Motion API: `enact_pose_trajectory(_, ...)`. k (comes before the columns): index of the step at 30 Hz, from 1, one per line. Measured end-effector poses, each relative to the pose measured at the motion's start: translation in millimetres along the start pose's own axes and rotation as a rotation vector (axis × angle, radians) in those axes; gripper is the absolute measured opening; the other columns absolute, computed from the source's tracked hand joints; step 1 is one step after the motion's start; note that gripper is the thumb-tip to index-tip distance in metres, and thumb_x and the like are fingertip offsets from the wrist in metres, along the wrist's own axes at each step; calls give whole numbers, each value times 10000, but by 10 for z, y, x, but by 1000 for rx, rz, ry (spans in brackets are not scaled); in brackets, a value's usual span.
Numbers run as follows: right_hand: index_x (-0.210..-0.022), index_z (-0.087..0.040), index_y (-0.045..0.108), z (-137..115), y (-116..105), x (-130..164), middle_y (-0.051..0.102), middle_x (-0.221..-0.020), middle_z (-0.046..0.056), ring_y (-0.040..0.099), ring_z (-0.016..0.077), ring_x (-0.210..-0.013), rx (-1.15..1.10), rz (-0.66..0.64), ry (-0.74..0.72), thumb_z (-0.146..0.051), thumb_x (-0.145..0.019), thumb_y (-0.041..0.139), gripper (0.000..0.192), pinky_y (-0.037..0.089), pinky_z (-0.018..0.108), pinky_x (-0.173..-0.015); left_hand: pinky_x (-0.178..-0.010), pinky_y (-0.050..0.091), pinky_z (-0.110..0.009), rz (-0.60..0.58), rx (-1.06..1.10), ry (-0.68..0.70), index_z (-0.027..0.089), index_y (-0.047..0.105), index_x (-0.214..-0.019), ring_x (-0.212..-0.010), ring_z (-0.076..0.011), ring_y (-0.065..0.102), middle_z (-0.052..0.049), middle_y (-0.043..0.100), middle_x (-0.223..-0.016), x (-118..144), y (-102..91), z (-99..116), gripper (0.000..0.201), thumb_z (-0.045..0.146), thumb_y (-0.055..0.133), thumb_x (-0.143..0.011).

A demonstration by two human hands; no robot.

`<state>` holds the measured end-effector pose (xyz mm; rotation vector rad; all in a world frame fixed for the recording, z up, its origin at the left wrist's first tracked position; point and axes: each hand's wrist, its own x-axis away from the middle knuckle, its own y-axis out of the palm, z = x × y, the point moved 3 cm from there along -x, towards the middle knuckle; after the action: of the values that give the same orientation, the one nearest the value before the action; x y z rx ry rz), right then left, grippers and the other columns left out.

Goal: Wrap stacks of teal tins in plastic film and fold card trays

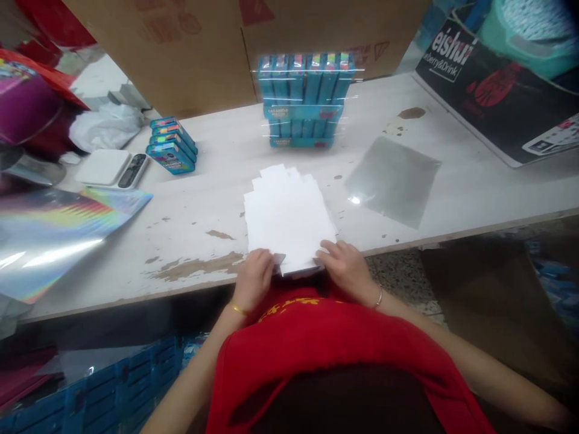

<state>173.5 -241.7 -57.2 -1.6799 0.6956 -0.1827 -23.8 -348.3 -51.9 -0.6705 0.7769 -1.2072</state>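
Both sets of fingers are curled on the near edge of a fanned stack of white sheets (288, 217), right where it reaches the near rim of the table (474, 199). My left hand (254, 278) pinches the stack's near left corner, thumb on top and fingers tucked under, and my right hand (344, 265) grips the near right corner the same way, its fingers bent over the paper. There is a gold bangle at my left wrist and a thin bracelet at my right. The sheets lie flat, slightly offset from one another, fanning away from me.

To the right of the stack, apart from it, lies a clear plastic sheet (394, 179), flat on the tabletop. At the near left, a holographic rainbow foil (58, 232) spreads over the table edge. Beyond it sits a small white kitchen scale (113, 168), and just to its right a short leaning pile of blue boxes (172, 144). Farther off, straight ahead, stands a wrapped block of blue boxes (305, 99) in clear film. Behind that rises a big cardboard carton (203, 48). At the far right a black printed board (497, 90) leans onto the table.
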Motion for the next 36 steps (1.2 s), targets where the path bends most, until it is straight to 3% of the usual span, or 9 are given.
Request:
enact_pose_trajectory(3, -956, -216, 616, -45, -152, -41, 625, -1107, 59, 488, 169, -661, 87, -37, -13, -137, -922, 398, 234, 338, 314, -523, -642, 394, -292, -123, -215, 151, 191, 554, -765, -739, -173, 464, -44, 517, -756, -186, -123, 78, 264, 254, 372, -946)
enact_pose_trajectory(6, -978, -223, 608, -11, -179, -100, 619, -1104, 46, 487, 135, -611, 58, -19, 6, -135, -927, 375, 255, 323, 293, -496, -563, 345, -282, -183, -336, 261, 197, 555, -724, -698, -176, 451, -44, 511, -721, -326, -128, 123, 253, 250, 414, -928)
enact_pose_trajectory(13, -1102, -185, 603, 172, 225, -185, 597, -765, 58, 537, 165, -676, -161, 62, -124, -177, -954, 350, 293, 446, 287, -630, -538, 362, -266, -177, -402, 347, 204, 605, -960, -659, -166, 506, -33, 601, -720, -454, 57, 64, 181, 206, 431, -911)
enact_pose_trajectory(16, -1105, -176, 597, 209, 256, -210, 612, -839, 86, 568, 187, -777, -237, 94, -145, -183, -955, 347, 292, 494, 321, -712, -601, 424, -270, -265, -310, 406, 189, 619, -928, -723, -169, 550, -50, 625, -769, -467, -16, 62, 224, 201, 397, -906)
enact_pose_trajectory(19, -1227, -139, 517, 208, 181, -187, 601, -1009, 132, 571, 207, -929, -273, 98, -240, -114, -918, 337, 359, 527, 356, -797, -770, 477, -323, -331, -160, 469, 179, 603, -1064, -915, -199, 573, -91, 642, -984, -482, -118, 111, 276, 320, 426, -905)
enact_pose_trajectory(22, -1340, -51, 391, 216, 131, -130, 513, -1205, 211, 497, 268, -1126, -310, 37, -324, -114, -857, 419, 488, 507, 426, -909, -866, 463, -408, -347, -153, 517, 139, 545, -1180, -1036, -257, 531, -151, 584, -1170, -507, -122, 169, 506, 494, 554, -819)
enact_pose_trajectory(26, -1411, -86, 296, 264, 202, -118, 505, -1222, 205, 500, 273, -1129, -256, 29, -338, -108, -870, 412, 554, 505, 446, -913, -777, 466, -366, -331, -315, 503, 142, 577, -1105, -925, -220, 552, -128, 614, -1096, -573, -6, 175, 271, 275, 506, -880)
enact_pose_trajectory(31, -1483, -183, 85, 290, 311, -262, 597, -954, 88, 567, 195, -843, -197, 157, -302, -83, -915, 354, 636, 536, 367, -764, -655, 467, -278, -301, -253, 379, 156, 607, -938, -757, -152, 575, -56, 628, -903, -726, 43, 107, 195, 210, 420, -921)
enact_pose_trajectory(36, -1427, -219, 319, 239, 346, -368, 546, -815, 51, 506, 165, -711, -64, 108, -237, -63, -924, 326, 527, 509, 307, -660, -750, 517, -317, -83, -115, 269, 171, 536, -1136, -900, -168, 593, -104, 558, -1171, -766, -12, 68, 251, 220, 472, -899)
